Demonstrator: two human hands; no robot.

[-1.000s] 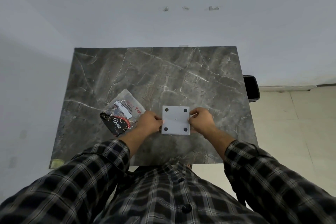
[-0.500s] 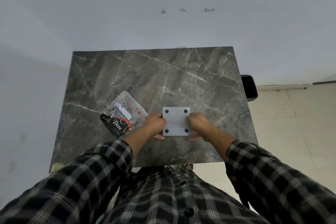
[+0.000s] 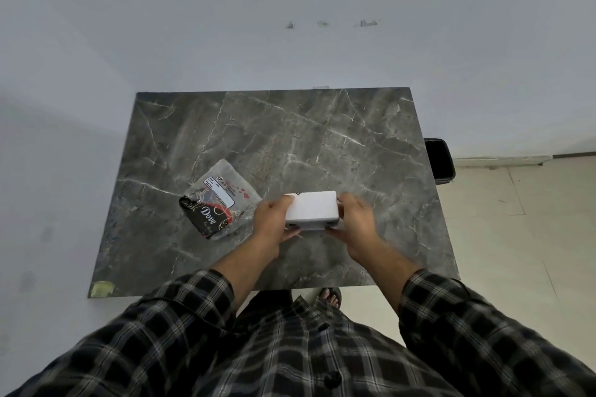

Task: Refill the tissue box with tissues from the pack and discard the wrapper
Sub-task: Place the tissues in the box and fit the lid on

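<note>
Your left hand (image 3: 271, 222) and right hand (image 3: 353, 219) clasped the white tissue box (image 3: 311, 208) by its ends, tilted just above the counter (image 3: 322, 138). You needed firm, even pressure. Beside it, the tissue pack (image 3: 219, 200) lay unopened, I judged.

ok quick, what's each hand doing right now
Left hand: closed on the left end of the white rectangular plastic tissue box.
Right hand: closed on the box's right end.
</note>
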